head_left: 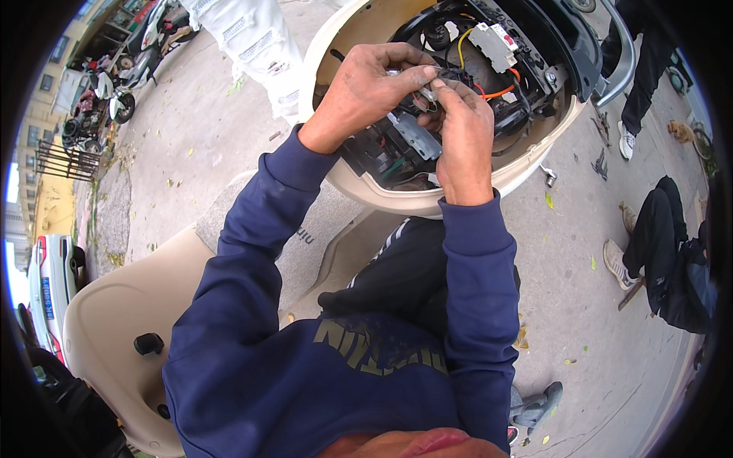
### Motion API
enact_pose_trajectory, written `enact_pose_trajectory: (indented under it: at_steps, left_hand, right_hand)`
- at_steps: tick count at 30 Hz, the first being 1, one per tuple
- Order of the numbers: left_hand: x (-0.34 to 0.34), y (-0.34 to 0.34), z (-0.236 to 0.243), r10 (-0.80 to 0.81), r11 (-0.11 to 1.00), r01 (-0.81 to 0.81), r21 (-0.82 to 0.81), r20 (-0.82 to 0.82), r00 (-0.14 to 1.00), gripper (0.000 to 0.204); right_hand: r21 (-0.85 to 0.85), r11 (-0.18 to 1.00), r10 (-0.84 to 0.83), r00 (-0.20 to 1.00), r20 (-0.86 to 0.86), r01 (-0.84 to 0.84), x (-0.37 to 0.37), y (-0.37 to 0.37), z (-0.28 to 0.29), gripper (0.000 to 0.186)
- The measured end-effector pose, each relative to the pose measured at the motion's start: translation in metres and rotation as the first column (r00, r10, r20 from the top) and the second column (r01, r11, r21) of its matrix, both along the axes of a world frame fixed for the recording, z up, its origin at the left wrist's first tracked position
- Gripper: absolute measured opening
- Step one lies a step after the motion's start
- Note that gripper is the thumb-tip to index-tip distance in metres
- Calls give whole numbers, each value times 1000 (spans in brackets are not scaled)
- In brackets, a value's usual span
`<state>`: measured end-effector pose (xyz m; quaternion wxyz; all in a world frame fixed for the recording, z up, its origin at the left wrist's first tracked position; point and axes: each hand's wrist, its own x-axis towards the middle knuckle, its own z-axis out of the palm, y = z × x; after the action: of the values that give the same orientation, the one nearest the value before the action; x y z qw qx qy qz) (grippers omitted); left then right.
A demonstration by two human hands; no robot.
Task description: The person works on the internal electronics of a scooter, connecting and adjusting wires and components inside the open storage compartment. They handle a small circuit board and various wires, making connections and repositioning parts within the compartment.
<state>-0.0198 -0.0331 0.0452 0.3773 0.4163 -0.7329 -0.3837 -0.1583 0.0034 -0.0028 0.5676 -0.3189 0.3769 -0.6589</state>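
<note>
Head view: wires [421, 101] pinched between the fingers [414, 79].

Head fisheye: above the scooter [389, 200], facing steeply down, close to it, ground [198, 114] around it included.

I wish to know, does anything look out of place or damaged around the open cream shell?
Two dark objects, probably tools, lie loose on the ground right of the shell, where someone could step on them. Inside, wires lie exposed. I see no clear damage.
</note>
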Motion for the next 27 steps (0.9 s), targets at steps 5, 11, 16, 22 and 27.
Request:
enact_pose_trajectory:
  at_steps: [5, 11, 16, 22, 27]
  left_hand:
    - [-1, -1, -6, -13, 999, 11, -53, -32, 999, 30]
    - [1, 1, -14, 43, 991, -49, -127, -50, 998, 30]
    - [-2, 7, -10, 81, 973, -75, -216, 17, 997, 27]
    - [-5, 18, -13, 194, 844, -84, -529, 155, 969, 16]
    - [-1, 31, -20, 194, 831, -81, -550, 151, 969, 13]
  right_hand:
    - [7, 1000, -5, 998, -61, 5, 0, 2, 1, 19]
    - [-83, 994, -93, 967, -236, 75, 2, 5, 3, 22]
    - [-323, 924, -358, 758, -545, 204, 3, 15, 12, 23]
    - [-472, 856, -515, 419, -748, 211, -3, 22, 11, 14]
    - [-598, 795, -606, 142, -783, 95, -7, 32, 14, 12]
